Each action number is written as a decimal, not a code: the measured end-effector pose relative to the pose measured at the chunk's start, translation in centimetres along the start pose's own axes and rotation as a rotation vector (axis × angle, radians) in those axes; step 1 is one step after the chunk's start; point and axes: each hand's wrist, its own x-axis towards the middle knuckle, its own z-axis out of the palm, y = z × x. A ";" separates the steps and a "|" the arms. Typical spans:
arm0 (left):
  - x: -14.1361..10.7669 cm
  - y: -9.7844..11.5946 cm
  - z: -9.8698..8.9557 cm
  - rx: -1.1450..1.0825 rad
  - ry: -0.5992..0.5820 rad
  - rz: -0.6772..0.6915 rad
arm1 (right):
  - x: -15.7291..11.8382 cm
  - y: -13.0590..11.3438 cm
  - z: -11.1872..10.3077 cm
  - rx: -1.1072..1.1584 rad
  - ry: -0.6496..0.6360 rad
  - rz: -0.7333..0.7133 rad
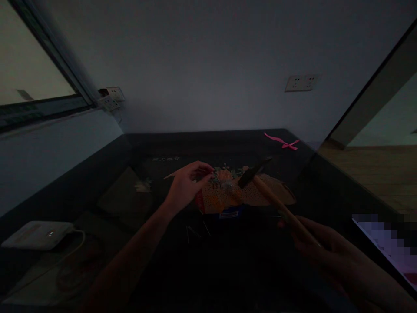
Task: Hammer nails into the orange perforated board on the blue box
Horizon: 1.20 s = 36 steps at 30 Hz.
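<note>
My right hand [321, 248] is wrapped round the wooden handle of a hammer [272, 195]. The dark hammer head hovers over, or rests at, a long, rounded tan and orange piece [215, 198] covered in small dark dots; contact cannot be told. At that piece's left end, my left hand [187, 180] has thumb and forefinger pinched; whatever sits between them is too small to name. A pale pointed stick [169, 175] pokes out behind the left hand. Beneath the dotted piece shows something blue with a white label [229, 214]. Several thin metal pins [194, 232] lie in front.
The dark table [202, 143] has a printed floral pattern and meets the wall at the back. A pink ribbon [288, 145] lies at the far right. At the left is a white power bank [39, 234] with a cable. A lit screen [381, 239] stands at the right edge.
</note>
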 end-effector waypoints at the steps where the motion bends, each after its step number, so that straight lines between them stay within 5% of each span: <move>1: 0.6 -0.3 0.8 0.024 0.003 0.037 | 0.0 -0.2 0.1 0.019 -0.009 0.018; 7: 1.6 -1.7 3.8 0.185 -0.056 0.183 | -0.4 -0.7 0.4 0.086 -0.016 0.147; 19: 0.7 -2.8 4.3 0.257 -0.103 0.225 | -0.7 -0.9 0.5 0.134 -0.001 0.179; 27: 0.3 -3.6 4.4 0.118 -0.115 0.057 | 0.5 -1.4 0.3 0.020 -0.072 0.078; 36: 0.4 -4.3 4.7 0.007 -0.132 -0.101 | 1.7 -6.3 -0.2 -0.133 -0.130 -0.019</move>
